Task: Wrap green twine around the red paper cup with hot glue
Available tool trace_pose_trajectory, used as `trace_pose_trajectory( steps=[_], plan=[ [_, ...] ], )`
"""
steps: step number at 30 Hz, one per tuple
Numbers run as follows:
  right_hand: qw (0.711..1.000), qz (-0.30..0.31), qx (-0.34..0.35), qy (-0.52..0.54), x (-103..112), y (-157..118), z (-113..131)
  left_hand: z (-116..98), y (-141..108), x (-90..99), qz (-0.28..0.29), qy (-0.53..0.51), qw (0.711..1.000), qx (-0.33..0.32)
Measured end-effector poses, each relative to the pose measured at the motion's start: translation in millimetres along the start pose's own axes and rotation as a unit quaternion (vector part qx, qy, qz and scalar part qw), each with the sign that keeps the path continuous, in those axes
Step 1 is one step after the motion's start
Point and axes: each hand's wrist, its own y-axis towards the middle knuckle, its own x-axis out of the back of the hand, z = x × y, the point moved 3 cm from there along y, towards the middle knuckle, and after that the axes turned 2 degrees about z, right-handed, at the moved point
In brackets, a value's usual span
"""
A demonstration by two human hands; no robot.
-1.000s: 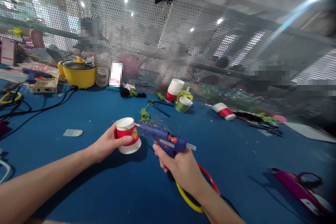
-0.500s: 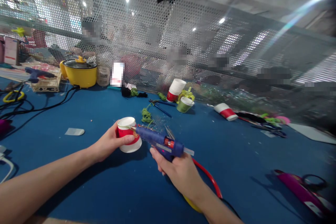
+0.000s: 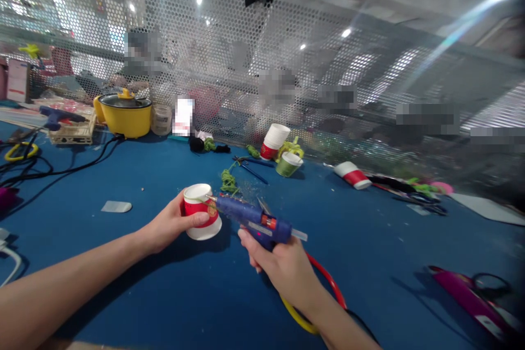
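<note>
Red-and-white paper cup [image 3: 200, 208]: upside down, base upward, above or on the blue table [image 3: 164, 295] left of the glue gun [image 3: 254, 219]; contact with the table cannot be told.
Left hand [image 3: 174, 224]: curled round the cup's side, thumb across the red band, hardly shifted from half a second ago.
Right hand [image 3: 283, 262]: wrapped round the gun's handle, clear glue stick [image 3: 299, 234] jutting from the rear.
Nozzle [image 3: 210, 197]: has just drawn back rightward, from over the cup to its upper right edge; touching or not is unclear.
Meaning: gluing seems under way near the base; any fresh glue is too small to see.
Green yarn [image 3: 228, 181]: loosely bundled beyond the cup.
</note>
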Motion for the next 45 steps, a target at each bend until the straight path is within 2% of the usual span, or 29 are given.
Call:
trace_pose_trajectory(
  steps=[9, 27, 33, 39, 45],
  plan=[
    [0.999, -0.011, -0.036, 0.026, 3.4, 1.1, 4.7, 0.8, 0.1, 0.8, -0.004, 0.004, 1.000, 0.003],
    [0.998, 0.033, 0.046, -0.020, -1.6, -1.3, 10.7, 1.5, 0.8, 0.4, 0.005, -0.009, 1.000, -0.007],
    [1.000, 0.025, 0.019, -0.004, -0.1, -1.4, 6.5, 0.5, 0.6, 0.3, 0.005, -0.006, 1.000, -0.003],
    [0.999, -0.019, -0.029, 0.023, 4.2, -2.0, 5.7, -0.4, -1.3, -0.1, 0.010, -0.012, 1.000, 0.004],
    [0.999, -0.014, -0.023, 0.031, 5.4, 0.0, 5.5, 1.1, -1.4, 0.3, 0.012, -0.025, 1.000, 0.005]
  ],
)
